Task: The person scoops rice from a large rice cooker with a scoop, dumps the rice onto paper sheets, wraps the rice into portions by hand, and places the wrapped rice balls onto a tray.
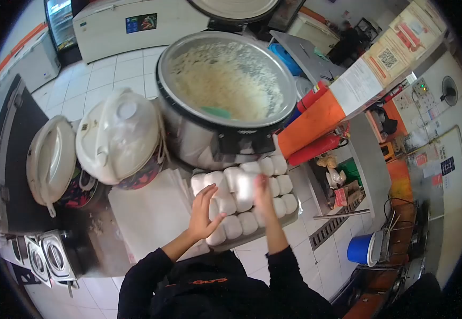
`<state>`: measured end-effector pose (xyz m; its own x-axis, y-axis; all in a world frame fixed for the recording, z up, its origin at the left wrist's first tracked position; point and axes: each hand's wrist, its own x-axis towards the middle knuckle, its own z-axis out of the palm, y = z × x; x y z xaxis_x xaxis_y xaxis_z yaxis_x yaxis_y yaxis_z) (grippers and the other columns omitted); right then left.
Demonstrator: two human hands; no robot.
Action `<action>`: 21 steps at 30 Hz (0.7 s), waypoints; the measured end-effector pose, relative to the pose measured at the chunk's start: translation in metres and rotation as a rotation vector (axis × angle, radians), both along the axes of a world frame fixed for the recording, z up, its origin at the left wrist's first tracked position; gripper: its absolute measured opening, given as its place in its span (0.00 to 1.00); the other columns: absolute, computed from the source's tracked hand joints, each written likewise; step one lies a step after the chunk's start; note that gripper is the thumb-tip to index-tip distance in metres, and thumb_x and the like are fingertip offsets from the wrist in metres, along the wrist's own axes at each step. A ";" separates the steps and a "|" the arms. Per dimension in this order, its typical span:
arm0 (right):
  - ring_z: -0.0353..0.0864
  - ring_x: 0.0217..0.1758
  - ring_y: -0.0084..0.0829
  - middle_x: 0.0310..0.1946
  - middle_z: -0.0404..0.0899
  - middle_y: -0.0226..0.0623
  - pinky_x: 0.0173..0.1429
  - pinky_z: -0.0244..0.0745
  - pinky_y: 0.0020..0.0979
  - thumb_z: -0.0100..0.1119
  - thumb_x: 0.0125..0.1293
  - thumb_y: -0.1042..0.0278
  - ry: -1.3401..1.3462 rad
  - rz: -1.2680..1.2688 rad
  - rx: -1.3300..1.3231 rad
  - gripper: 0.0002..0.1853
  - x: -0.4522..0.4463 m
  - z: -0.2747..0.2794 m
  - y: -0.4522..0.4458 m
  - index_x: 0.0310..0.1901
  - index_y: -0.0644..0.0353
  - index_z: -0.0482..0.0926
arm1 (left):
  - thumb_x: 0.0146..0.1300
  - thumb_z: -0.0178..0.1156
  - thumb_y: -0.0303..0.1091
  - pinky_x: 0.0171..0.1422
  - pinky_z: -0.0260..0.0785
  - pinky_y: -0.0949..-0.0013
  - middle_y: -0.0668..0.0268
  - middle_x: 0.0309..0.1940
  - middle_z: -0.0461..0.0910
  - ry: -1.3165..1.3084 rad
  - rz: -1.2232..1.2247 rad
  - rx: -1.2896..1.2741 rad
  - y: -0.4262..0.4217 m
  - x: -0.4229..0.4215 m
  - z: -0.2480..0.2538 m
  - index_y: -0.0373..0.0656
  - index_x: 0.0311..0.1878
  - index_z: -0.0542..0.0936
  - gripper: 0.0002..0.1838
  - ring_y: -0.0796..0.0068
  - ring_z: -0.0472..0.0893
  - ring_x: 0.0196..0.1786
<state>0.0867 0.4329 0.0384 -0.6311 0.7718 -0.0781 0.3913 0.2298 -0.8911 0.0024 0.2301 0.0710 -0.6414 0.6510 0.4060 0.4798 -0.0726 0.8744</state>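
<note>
My left hand (pixel 203 215) has its fingers spread, over the left side of a grey tray (pixel 257 236) filled with rows of white rounded bundles (pixel 232 226). My right hand (pixel 263 196) is smeared by motion, above the right half of the same tray. Beside its fingers a blurred white bundle (pixel 245 190) appears to sit higher than the others; whether the hand grips it I cannot tell. Behind the tray stands a large rice cooker (pixel 188 127) with its lid up, cooked rice (pixel 210 80) inside and a green utensil (pixel 216 112) in the rice.
Two smaller white-lidded rice cookers (pixel 119 133) stand at the left, near a stack of white paper sheets (pixel 148 212). Lidded metal containers (pixel 55 255) lie at the lower left. An orange-based post (pixel 305 125) and a red fire extinguisher (pixel 316 149) rise at the right.
</note>
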 end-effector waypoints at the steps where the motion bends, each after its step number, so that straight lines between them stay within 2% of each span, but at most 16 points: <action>1: 0.73 0.42 0.35 0.40 0.73 0.46 0.44 0.67 0.33 0.42 0.65 0.41 0.062 -0.061 0.136 0.31 -0.006 0.030 0.021 0.51 0.68 0.62 | 0.53 0.58 0.46 0.64 0.51 0.55 0.50 0.59 0.61 0.154 0.024 -0.196 0.010 -0.002 0.000 0.38 0.61 0.60 0.35 0.50 0.60 0.62; 2: 0.75 0.41 0.44 0.38 0.73 0.55 0.44 0.68 0.37 0.40 0.64 0.39 -0.009 -0.049 0.183 0.33 -0.007 0.039 0.052 0.49 0.69 0.62 | 0.44 0.66 0.40 0.64 0.51 0.54 0.52 0.59 0.61 0.242 0.064 -0.296 0.024 -0.004 -0.004 0.41 0.61 0.60 0.40 0.50 0.60 0.62; 3: 0.75 0.41 0.44 0.38 0.73 0.55 0.44 0.68 0.37 0.40 0.64 0.39 -0.005 -0.051 0.182 0.33 -0.004 0.026 0.077 0.49 0.69 0.62 | 0.44 0.66 0.40 0.64 0.51 0.54 0.52 0.59 0.61 0.247 0.063 -0.296 0.035 -0.008 -0.007 0.41 0.61 0.60 0.40 0.50 0.60 0.62; 5: 0.76 0.38 0.53 0.36 0.75 0.57 0.45 0.68 0.44 0.45 0.62 0.40 -0.197 -0.027 0.383 0.32 -0.010 -0.023 0.130 0.47 0.68 0.63 | 0.41 0.68 0.45 0.64 0.51 0.54 0.54 0.58 0.62 0.482 0.091 -0.484 0.055 -0.021 -0.014 0.42 0.61 0.61 0.43 0.54 0.61 0.61; 7: 0.74 0.36 0.58 0.32 0.75 0.58 0.42 0.67 0.49 0.42 0.64 0.43 -0.201 0.080 0.373 0.27 -0.017 -0.037 0.132 0.40 0.67 0.66 | 0.38 0.69 0.48 0.64 0.51 0.54 0.55 0.57 0.64 0.504 0.062 -0.511 0.066 -0.033 -0.029 0.41 0.59 0.63 0.43 0.56 0.62 0.60; 9: 0.73 0.36 0.56 0.30 0.75 0.54 0.44 0.65 0.49 0.40 0.67 0.49 -0.212 0.054 0.271 0.23 -0.021 -0.031 0.128 0.37 0.67 0.68 | 0.40 0.68 0.50 0.62 0.54 0.55 0.59 0.54 0.68 0.469 -0.039 -0.692 0.070 -0.041 -0.040 0.42 0.57 0.66 0.41 0.60 0.64 0.59; 10: 0.73 0.36 0.56 0.30 0.75 0.54 0.44 0.65 0.49 0.40 0.67 0.49 -0.213 0.059 0.263 0.23 -0.022 -0.038 0.126 0.37 0.67 0.68 | 0.39 0.68 0.49 0.60 0.56 0.56 0.61 0.49 0.71 0.478 -0.015 -0.651 0.071 -0.042 -0.044 0.42 0.55 0.69 0.39 0.60 0.67 0.57; 12: 0.71 0.37 0.53 0.29 0.74 0.50 0.45 0.64 0.46 0.39 0.68 0.56 -0.029 -0.084 0.633 0.19 -0.023 -0.047 0.119 0.33 0.66 0.72 | 0.38 0.69 0.50 0.59 0.57 0.56 0.57 0.49 0.71 0.480 -0.003 -0.576 0.074 -0.045 -0.046 0.40 0.52 0.70 0.37 0.58 0.67 0.55; 13: 0.71 0.37 0.53 0.29 0.74 0.50 0.45 0.64 0.46 0.39 0.68 0.56 -0.033 -0.077 0.626 0.19 -0.024 -0.048 0.119 0.33 0.66 0.72 | 0.38 0.69 0.50 0.59 0.58 0.55 0.54 0.49 0.71 0.484 0.012 -0.491 0.076 -0.045 -0.046 0.38 0.49 0.72 0.36 0.55 0.68 0.53; 16: 0.69 0.39 0.50 0.28 0.73 0.47 0.47 0.64 0.42 0.39 0.67 0.60 -0.185 -0.060 0.456 0.18 -0.022 -0.039 0.116 0.30 0.65 0.75 | 0.38 0.69 0.50 0.57 0.60 0.55 0.51 0.49 0.70 0.456 -0.009 -0.531 0.079 -0.046 -0.039 0.36 0.47 0.74 0.34 0.54 0.68 0.54; 18: 0.72 0.37 0.50 0.28 0.75 0.47 0.43 0.66 0.43 0.40 0.66 0.60 -0.357 0.055 0.653 0.19 -0.023 -0.027 0.123 0.29 0.64 0.77 | 0.39 0.69 0.49 0.58 0.59 0.55 0.51 0.51 0.70 0.466 -0.002 -0.584 0.078 -0.046 -0.034 0.36 0.48 0.73 0.34 0.54 0.67 0.56; 20: 0.76 0.33 0.49 0.27 0.78 0.47 0.39 0.68 0.44 0.41 0.66 0.58 -0.646 0.305 0.688 0.20 -0.021 -0.008 0.154 0.27 0.64 0.78 | 0.40 0.68 0.49 0.59 0.58 0.54 0.51 0.53 0.67 0.507 0.016 -0.631 0.076 -0.040 -0.031 0.37 0.49 0.73 0.35 0.53 0.65 0.58; 21: 0.78 0.32 0.47 0.28 0.79 0.48 0.38 0.71 0.43 0.44 0.65 0.56 -0.340 0.252 0.729 0.20 -0.021 0.021 0.165 0.29 0.64 0.79 | 0.40 0.68 0.49 0.59 0.58 0.54 0.51 0.53 0.67 0.510 0.046 -0.634 0.075 -0.038 -0.029 0.37 0.49 0.73 0.35 0.53 0.65 0.58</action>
